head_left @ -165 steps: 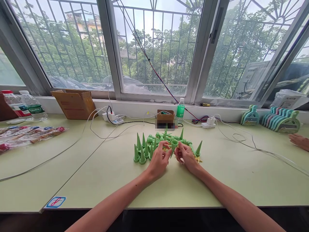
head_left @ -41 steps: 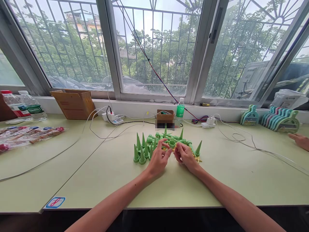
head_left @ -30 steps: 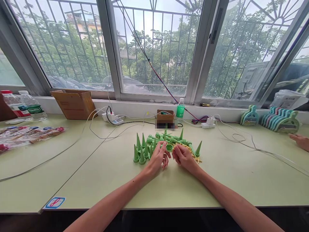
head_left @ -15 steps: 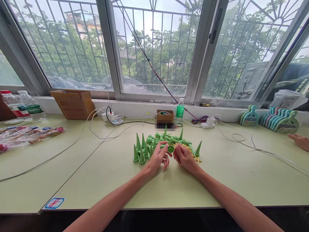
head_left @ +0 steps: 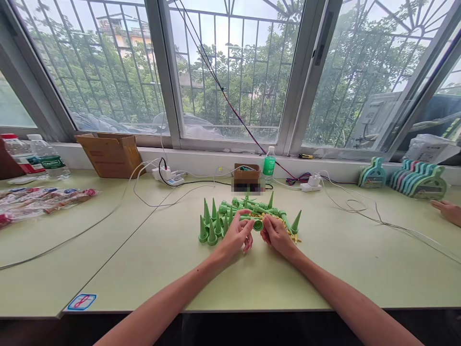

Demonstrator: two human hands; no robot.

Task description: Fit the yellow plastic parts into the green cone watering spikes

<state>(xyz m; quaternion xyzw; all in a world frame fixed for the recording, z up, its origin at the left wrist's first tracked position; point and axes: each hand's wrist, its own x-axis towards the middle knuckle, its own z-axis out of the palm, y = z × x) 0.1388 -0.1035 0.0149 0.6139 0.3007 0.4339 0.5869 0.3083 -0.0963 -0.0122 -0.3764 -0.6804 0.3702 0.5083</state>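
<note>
My left hand (head_left: 236, 236) is closed on a green plastic watering spike (head_left: 258, 225), its round hollow end turned toward me. Close beside that rim, the fingertips of my right hand (head_left: 277, 235) are pinched together; whatever they hold, if anything, is too small to make out. Just beyond my hands lies a pile of green spikes with ribbed collars (head_left: 252, 206). Several cone-shaped green spikes (head_left: 212, 235) stand point up on the left of the pile. Small yellow plastic pieces (head_left: 295, 238) are heaped partly behind my right hand.
A small brown box (head_left: 247, 174) and a green-labelled bottle (head_left: 269, 163) stand behind the pile. White cables (head_left: 360, 206) cross the table on both sides. Hanger-shaped plastic pieces (head_left: 418, 180) stand at right, near another person's hand (head_left: 446, 211). A cardboard box (head_left: 110, 156) is at back left.
The round end of the held spike has shifted slightly right and tilted. My left fingers have moved a little with it, while my right hand stays nearly in place.
</note>
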